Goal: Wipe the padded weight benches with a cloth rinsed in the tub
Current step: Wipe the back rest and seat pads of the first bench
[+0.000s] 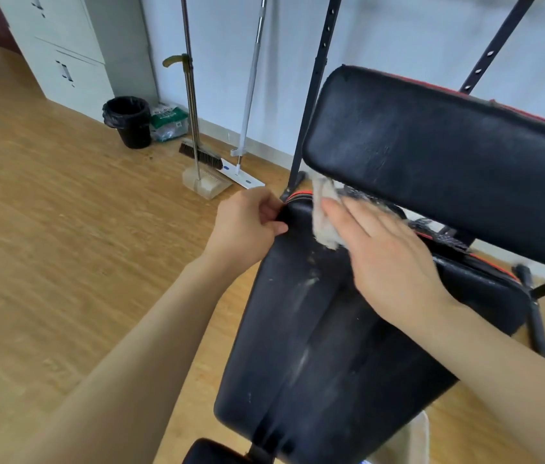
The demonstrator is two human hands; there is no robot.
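At 6 o'clock lay the black padded bench seat (314,346). On its far end the right hand (391,262), fingers straight, pressed a crumpled pale cloth (323,222); at its 9 o'clock the left hand (247,226) pinched the seat's corner. At 1 o'clock rose the black padded backrest (448,155).

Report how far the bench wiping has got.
Done: nothing looks finished. In hand: the right hand presses the cloth on the far end of the seat pad while the left hand grips its corner. Left: pale streaks and specks down the seat pad; the back pad looks dull.
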